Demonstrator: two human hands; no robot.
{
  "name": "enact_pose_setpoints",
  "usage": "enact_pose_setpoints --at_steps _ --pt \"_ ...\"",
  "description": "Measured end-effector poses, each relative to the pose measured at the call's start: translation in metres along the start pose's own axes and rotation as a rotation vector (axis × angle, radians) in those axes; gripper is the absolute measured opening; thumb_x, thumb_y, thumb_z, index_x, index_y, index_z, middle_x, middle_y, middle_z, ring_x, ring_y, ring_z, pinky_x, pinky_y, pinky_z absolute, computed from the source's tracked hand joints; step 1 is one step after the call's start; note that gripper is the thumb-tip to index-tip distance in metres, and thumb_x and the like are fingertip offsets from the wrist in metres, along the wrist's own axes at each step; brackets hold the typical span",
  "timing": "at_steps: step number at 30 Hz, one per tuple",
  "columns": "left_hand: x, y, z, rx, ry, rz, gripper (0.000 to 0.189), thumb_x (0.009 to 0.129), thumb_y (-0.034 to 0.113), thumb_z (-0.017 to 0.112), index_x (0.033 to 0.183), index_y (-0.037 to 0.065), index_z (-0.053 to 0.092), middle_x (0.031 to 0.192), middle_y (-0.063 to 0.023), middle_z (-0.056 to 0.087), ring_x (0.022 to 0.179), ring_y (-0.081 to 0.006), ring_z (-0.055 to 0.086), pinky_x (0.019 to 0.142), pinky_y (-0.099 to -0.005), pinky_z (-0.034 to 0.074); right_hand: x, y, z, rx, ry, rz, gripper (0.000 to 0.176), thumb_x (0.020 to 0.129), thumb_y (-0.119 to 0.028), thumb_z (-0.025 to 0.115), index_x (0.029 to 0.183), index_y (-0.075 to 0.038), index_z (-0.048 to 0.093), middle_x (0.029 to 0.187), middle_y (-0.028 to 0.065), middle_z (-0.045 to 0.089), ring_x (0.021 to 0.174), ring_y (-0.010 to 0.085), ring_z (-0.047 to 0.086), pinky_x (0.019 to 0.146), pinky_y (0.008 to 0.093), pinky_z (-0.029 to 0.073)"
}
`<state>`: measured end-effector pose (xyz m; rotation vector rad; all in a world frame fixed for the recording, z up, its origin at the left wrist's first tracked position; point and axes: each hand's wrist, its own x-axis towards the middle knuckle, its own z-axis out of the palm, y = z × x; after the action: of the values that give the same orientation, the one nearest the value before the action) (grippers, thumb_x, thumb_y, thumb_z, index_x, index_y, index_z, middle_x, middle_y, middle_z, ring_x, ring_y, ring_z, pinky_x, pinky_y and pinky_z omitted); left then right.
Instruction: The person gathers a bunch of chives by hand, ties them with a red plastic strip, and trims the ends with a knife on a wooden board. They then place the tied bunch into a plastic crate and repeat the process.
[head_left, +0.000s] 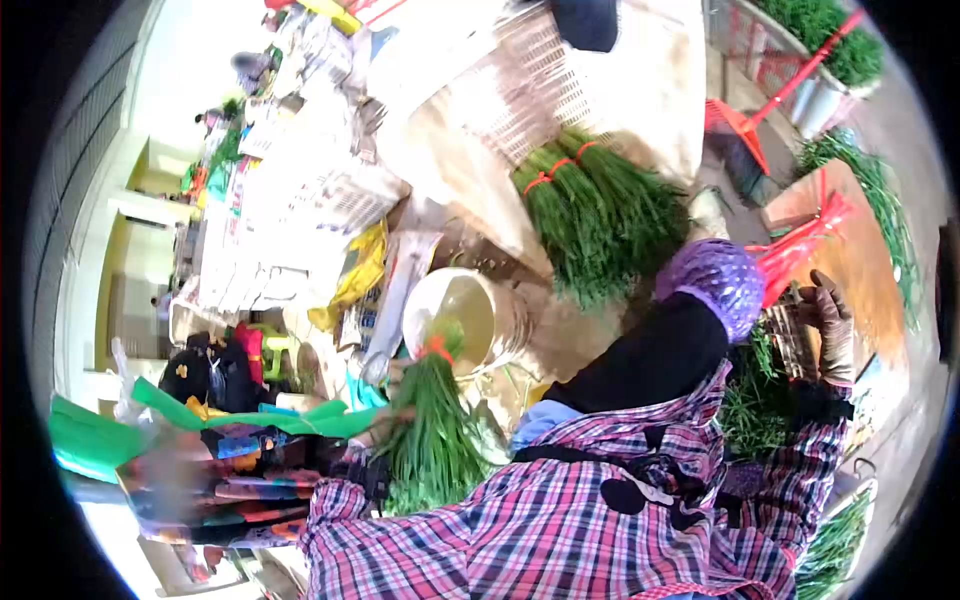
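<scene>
At the left, my left hand (388, 424) is closed on the side of a bundle of long green leaves (432, 440). A red tie circles this bundle near its pale end, which lies against the mouth of a white bucket (455, 310). My right hand (830, 325), in a stained glove, is raised at the right with its fingers loosely bent and apart, and nothing shows in them. Close beside it, a bunch of red plastic strips (800, 250) hangs over a brown board (850, 230). Loose greens (755, 405) lie below that hand.
Several tied green bundles (600, 215) lie ahead beside a plastic crate (545, 85). A red broom (745, 130) stands at the upper right. Purple sequined fabric (710, 285) covers the end of a black-clothed limb. A green sheet (270, 415) spreads at the left.
</scene>
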<state>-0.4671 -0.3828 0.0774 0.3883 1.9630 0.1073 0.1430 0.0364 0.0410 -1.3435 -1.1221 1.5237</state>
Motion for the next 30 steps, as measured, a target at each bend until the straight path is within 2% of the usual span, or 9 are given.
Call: enact_pose_setpoints --at_steps 2,3,4,5,10,18,25,29,30 --pt "0.004 -0.003 0.008 0.124 0.004 0.061 0.031 0.096 0.016 0.043 0.121 0.003 0.055 0.105 -0.0122 0.064 0.094 -0.0225 0.062 0.082 -0.0355 0.051 -0.010 -0.002 -0.008 -0.012 0.046 0.001 0.042 0.089 -0.031 0.062 0.122 -0.006 0.056 0.092 0.0051 0.064 0.077 0.0126 0.061 0.071 0.0269 0.050" --pt "0.009 -0.009 0.011 0.274 0.000 0.181 0.031 0.096 0.016 0.043 0.121 0.003 0.056 0.104 -0.0122 0.064 0.094 -0.0225 0.062 0.082 -0.0355 0.051 -0.010 0.000 -0.014 -0.002 0.057 -0.009 0.042 0.089 -0.031 0.062 0.122 -0.006 0.056 0.092 0.0051 0.064 0.077 0.0126 0.061 0.071 0.0269 0.050" --pt "-0.014 0.053 0.021 -0.117 0.077 -0.333 0.024 0.094 0.013 0.047 0.109 0.003 0.062 0.095 -0.0101 0.067 0.093 -0.0199 0.063 0.075 -0.0336 0.052 -0.011 0.003 -0.020 0.032 0.055 -0.027 0.043 0.089 -0.031 0.061 0.122 -0.005 0.056 0.091 0.0051 0.064 0.076 0.0121 0.060 0.071 0.0265 0.049" --pt "-0.016 0.050 0.024 -0.117 0.077 -0.335 0.024 0.094 0.013 0.047 0.109 0.003 0.062 0.095 -0.0101 0.067 0.093 -0.0199 0.063 0.075 -0.0336 0.052 -0.012 0.005 -0.024 0.060 0.044 -0.042 0.043 0.089 -0.031 0.061 0.122 -0.004 0.056 0.091 0.0051 0.064 0.076 0.0116 0.059 0.070 0.0261 0.049" --pt "-0.008 0.049 0.008 -0.333 0.057 0.064 0.040 0.087 0.024 0.063 0.119 0.001 0.056 0.109 -0.0074 0.062 0.092 -0.0163 0.059 0.081 -0.0307 0.048 -0.021 0.019 -0.037 0.090 0.109 -0.030 0.042 0.089 -0.031 0.061 0.121 -0.005 0.056 0.090 0.0047 0.063 0.073 0.0106 0.058 0.070 0.0249 0.048" --pt "-0.003 0.077 0.003 -0.720 -0.076 0.451 0.037 0.090 0.023 0.058 0.118 -0.001 0.056 0.109 -0.0090 0.062 0.093 -0.0178 0.060 0.079 -0.0313 0.049 -0.026 0.035 -0.057 0.162 0.161 -0.029 0.040 0.088 -0.030 0.063 0.120 -0.006 0.057 0.089 0.0053 0.063 0.069 0.0108 0.057 0.064 0.0235 0.047" --pt "0.067 0.160 0.016 -1.026 -0.449 0.743 0.034 0.093 0.022 0.053 0.117 -0.002 0.055 0.110 -0.0103 0.062 0.094 -0.0191 0.061 0.078 -0.0318 0.051 -0.037 0.032 -0.059 0.121 0.265 -0.009 0.038 0.088 -0.033 0.063 0.115 -0.007 0.058 0.084 0.0036 0.061 0.065 0.0115 0.056 0.058 0.0249 0.046" --pt "0.126 0.207 0.036 -1.050 -0.680 0.754 0.033 0.095 0.022 0.051 0.117 -0.002 0.055 0.110 -0.0111 0.061 0.095 -0.0199 0.062 0.077 -0.0321 0.051 -0.062 0.034 -0.064 0.107 0.363 0.115 0.037 0.089 -0.030 0.060 0.119 -0.008 0.057 0.085 0.0041 0.061 0.066 0.0114 0.056 0.056 0.0266 0.046" --pt "0.141 0.219 0.039 -1.047 -0.735 0.754 0.033 0.095 0.022 0.050 0.117 -0.002 0.055 0.110 -0.0113 0.061 0.095 -0.0201 0.062 0.077 -0.0322 0.051 -0.070 0.033 -0.068 0.084 0.372 0.127 0.036 0.089 -0.028 0.060 0.117 -0.007 0.058 0.085 0.0048 0.063 0.066 0.0113 0.058 0.056 0.0242 0.046"
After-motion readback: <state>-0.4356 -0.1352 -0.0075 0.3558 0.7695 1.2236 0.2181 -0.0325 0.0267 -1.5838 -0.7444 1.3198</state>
